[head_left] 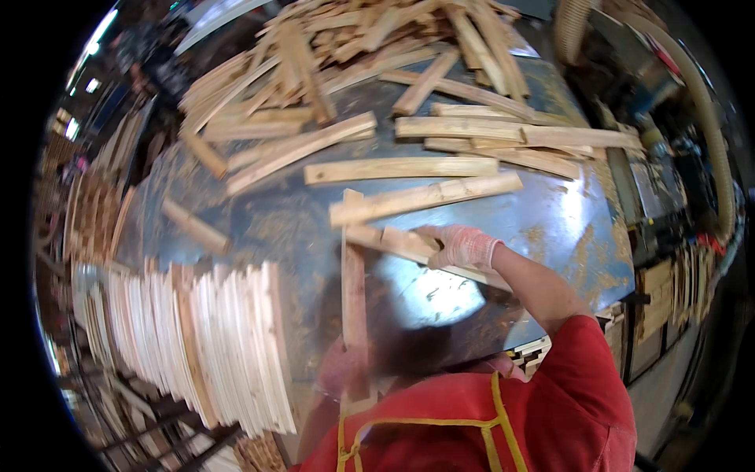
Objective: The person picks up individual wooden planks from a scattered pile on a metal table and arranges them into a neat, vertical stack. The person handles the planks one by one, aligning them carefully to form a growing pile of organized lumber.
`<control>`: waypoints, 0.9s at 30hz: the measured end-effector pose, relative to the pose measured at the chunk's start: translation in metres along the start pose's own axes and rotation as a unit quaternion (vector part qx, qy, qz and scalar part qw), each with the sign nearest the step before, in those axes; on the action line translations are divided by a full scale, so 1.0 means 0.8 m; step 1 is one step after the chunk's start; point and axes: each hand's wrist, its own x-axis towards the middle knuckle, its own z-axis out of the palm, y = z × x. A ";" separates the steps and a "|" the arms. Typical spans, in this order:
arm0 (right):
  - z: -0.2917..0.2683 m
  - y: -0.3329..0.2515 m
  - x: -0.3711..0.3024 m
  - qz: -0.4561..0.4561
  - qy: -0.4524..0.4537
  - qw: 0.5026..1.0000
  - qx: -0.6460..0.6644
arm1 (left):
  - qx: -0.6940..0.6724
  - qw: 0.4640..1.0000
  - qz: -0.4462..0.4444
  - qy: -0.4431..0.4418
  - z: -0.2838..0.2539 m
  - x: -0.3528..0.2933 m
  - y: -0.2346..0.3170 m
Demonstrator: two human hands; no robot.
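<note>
Two hands (462, 246) on perhaps two boards (354, 295)

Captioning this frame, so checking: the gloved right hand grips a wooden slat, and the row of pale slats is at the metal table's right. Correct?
Not the side: the head view shows the row of pale slats at the left of the metal table. The gloved right hand grips a wooden slat.
</note>
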 end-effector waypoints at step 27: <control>0.262 -0.177 0.001 -0.095 0.414 0.884 -0.196 | 0.179 0.972 0.141 0.063 -0.258 -0.105 -0.052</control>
